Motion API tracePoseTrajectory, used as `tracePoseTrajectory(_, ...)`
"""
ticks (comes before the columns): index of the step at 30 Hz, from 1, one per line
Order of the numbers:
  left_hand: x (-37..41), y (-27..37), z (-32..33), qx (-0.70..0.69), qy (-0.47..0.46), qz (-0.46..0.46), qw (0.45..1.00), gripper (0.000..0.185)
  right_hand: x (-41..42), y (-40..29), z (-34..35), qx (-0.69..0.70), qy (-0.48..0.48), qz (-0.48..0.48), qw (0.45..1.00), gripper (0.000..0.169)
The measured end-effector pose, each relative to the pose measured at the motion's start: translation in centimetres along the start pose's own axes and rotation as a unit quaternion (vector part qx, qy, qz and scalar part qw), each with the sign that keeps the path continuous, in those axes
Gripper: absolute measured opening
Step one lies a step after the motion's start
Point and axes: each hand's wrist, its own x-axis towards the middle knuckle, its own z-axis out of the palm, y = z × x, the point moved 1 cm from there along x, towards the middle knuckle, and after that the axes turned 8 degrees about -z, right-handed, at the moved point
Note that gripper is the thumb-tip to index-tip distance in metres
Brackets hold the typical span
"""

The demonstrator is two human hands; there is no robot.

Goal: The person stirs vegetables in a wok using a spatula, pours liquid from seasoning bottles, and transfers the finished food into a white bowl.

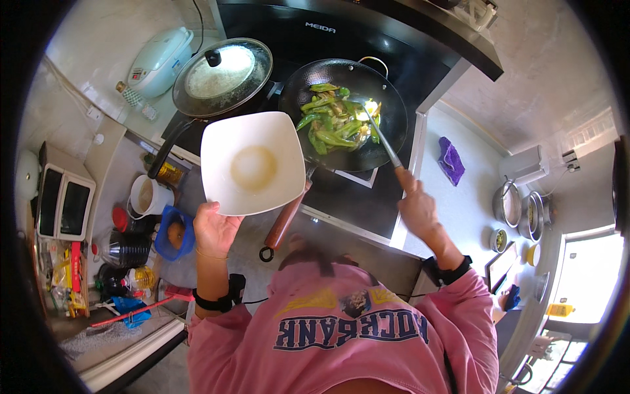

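My left hand [216, 229] holds a squarish white bowl [252, 163] by its near edge, thumb on the rim; a little cloudy liquid lies at its bottom. The bowl is left of a black wok [393, 128] on the stove. Green peppers [337, 135] and paler pieces are in the wok, glossy with liquid. My right hand [418, 207] grips the wooden end of a metal-shafted spatula [381, 133], whose head is among the food at the wok's right side. The wok's wooden handle [288, 219] points toward me, below the bowl.
A lidded pan [221, 79] with a black handle sits on the left of the stove, near a rice cooker [160, 61]. On the right counter lie a purple cloth [450, 161], metal bowls [507, 204] and a small bowl of chopped greens [498, 241]. The range hood [443, 34] overhangs the stove's back.
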Motion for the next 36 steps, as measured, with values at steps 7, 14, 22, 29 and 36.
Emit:
tracePoseTrajectory(7,2.2,0.2,-3.2,-0.025,-0.002,-0.039,0.999,0.052,-0.7,1.6,-9.1,0.158,-0.03,0.147,0.976,0.033)
tracePoseTrajectory(14,3.6,0.3,-4.2,-0.038,0.0,-0.07,0.997,0.052,0.0,0.0,-8.6,0.437,-0.128,0.331,0.827,0.035)
tracePoseTrajectory(22,3.6,0.4,-1.8,-0.028,-0.005,-0.043,0.999,0.053,1.1,-0.9,-2.0,0.722,-0.149,0.271,0.619,0.02)
tracePoseTrajectory(29,3.7,0.7,-0.8,-0.03,-0.01,-0.033,0.999,0.047,-1.5,-0.4,-4.5,0.753,-0.119,0.266,0.59,0.026)
tracePoseTrajectory(36,4.6,0.4,1.0,-0.029,-0.017,-0.036,0.999,0.044,-3.4,-1.0,-6.1,0.737,-0.097,0.254,0.619,0.016)
